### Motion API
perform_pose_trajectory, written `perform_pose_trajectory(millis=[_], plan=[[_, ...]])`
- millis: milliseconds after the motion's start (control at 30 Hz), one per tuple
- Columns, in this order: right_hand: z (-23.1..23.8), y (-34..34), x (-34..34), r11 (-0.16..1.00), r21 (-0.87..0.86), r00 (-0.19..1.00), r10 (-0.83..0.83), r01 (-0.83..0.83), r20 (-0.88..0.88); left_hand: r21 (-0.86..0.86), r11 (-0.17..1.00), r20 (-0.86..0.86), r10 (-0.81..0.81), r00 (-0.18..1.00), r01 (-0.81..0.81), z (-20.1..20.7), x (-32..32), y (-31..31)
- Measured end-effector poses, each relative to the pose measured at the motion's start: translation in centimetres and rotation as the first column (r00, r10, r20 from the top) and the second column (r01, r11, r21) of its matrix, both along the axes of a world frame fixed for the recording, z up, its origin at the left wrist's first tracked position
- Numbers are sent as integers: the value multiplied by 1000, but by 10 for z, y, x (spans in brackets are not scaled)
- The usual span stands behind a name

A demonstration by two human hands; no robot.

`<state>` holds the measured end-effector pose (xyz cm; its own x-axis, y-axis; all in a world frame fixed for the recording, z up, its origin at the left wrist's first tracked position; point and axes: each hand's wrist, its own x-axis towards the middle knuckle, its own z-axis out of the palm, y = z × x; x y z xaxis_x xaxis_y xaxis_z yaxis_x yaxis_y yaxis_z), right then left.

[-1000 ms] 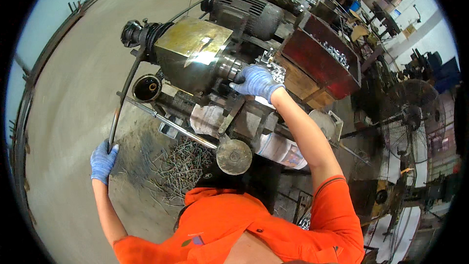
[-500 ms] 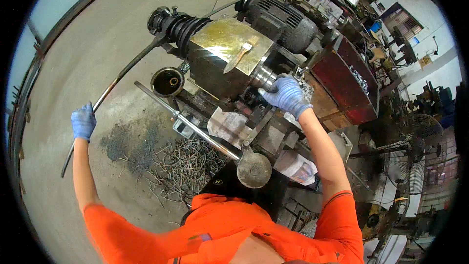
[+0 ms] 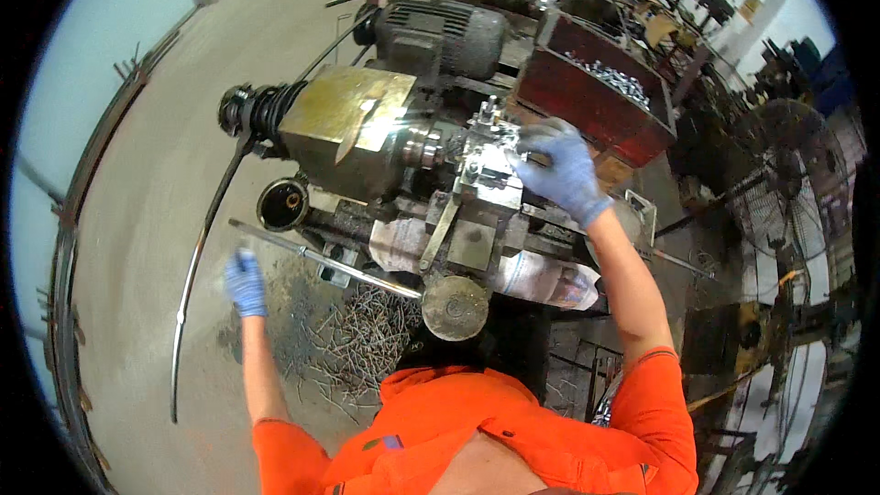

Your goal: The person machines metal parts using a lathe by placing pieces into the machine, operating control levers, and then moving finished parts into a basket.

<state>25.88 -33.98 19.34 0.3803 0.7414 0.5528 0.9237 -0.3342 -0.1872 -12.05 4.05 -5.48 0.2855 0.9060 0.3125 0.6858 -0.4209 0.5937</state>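
My left hand (image 3: 246,286), in a blue knitted glove, is in the air between the long dark lever (image 3: 191,289) and the shiny metal rod (image 3: 353,270). It appears to touch neither, and motion smears its fingers. My right hand (image 3: 566,172), gloved alike, hovers at the right side of the bright metal tool slide (image 3: 490,170). Its thumb and fingers are curved with a gap between them, and nothing shows there. Left of the slide is the machine's shiny spindle (image 3: 422,147). A brush (image 3: 356,133) lies on the yellowish top of the headstock (image 3: 316,101).
A round metal disc (image 3: 455,308) sits at the near end of the rod. Thin metal scraps (image 3: 362,339) cover the floor below. An oily round cup (image 3: 282,203) is beside the headstock. Behind stand a motor (image 3: 449,37) and a red bin (image 3: 587,96) of small metal parts.
My left hand has let go of the long lever and moved right, toward the shiny rod. My right hand has left the spindle for the tool slide's right side. The view has shifted.
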Motion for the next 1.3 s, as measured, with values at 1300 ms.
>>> perform_pose_trajectory(millis=[1300], plan=[[-195, -494, -22, 246, -480, 294, -955, 842, 25, -40, 974, -435, -220, 873, 225, 72, 125, -69]])
